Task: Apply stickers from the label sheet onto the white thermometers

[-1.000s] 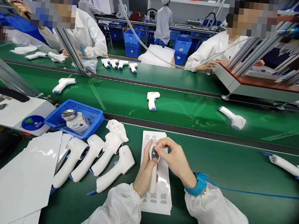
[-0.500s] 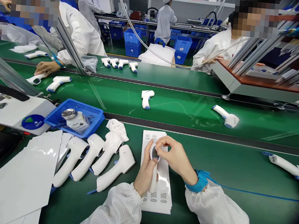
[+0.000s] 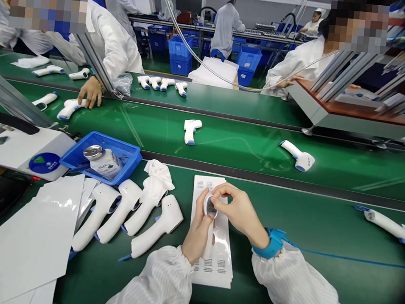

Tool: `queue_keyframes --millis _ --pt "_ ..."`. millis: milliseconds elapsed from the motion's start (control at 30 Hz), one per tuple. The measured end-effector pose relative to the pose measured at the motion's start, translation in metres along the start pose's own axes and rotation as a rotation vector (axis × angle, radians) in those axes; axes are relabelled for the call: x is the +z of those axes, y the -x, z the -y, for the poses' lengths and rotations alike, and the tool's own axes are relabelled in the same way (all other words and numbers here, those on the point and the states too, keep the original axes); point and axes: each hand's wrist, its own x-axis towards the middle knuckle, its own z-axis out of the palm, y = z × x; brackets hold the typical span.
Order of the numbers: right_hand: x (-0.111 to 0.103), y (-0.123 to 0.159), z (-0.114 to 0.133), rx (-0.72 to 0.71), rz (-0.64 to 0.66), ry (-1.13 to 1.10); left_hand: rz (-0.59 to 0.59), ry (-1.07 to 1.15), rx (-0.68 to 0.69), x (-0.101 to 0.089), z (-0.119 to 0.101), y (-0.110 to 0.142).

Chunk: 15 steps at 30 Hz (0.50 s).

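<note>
My left hand [image 3: 197, 233] is wrapped round a white infrared thermometer [image 3: 208, 243], its dark screen facing up towards me. Thumb and index finger of my right hand [image 3: 238, 208] pinch together at the upper edge of that screen; whatever is between the fingertips is too small to make out. Beneath both hands lies a stack of white label sheets [image 3: 224, 252] with small printed text. Left of it, several more white thermometers [image 3: 157, 229] rest in a row, one partly covered by a crumpled white cloth [image 3: 159, 174].
A blue tray [image 3: 124, 163] holds a metal-lidded bottle. White sheets [image 3: 33, 236] lie at the left. Across the green conveyor [image 3: 232, 145], thermometers lie spaced apart, and a co-worker's hand [image 3: 90, 92] touches one. A blue cord [image 3: 349, 260] runs right from my wristband.
Thermometers in the middle and right of the conveyor have shifted slightly left. The co-worker's hand has moved right to another thermometer. My hands keep nearly the same pose.
</note>
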Motion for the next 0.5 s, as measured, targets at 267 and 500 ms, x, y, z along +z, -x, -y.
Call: queue_keyframes --millis 267,500 --pt "0.002 0.001 0.001 -0.023 -0.005 0.021 0.003 0.107 -0.043 0.002 -0.005 0.000" --pt "-0.003 0.001 0.002 -0.002 0.025 -0.142 -0.124 0.083 -0.042 0.003 -0.017 -0.007"
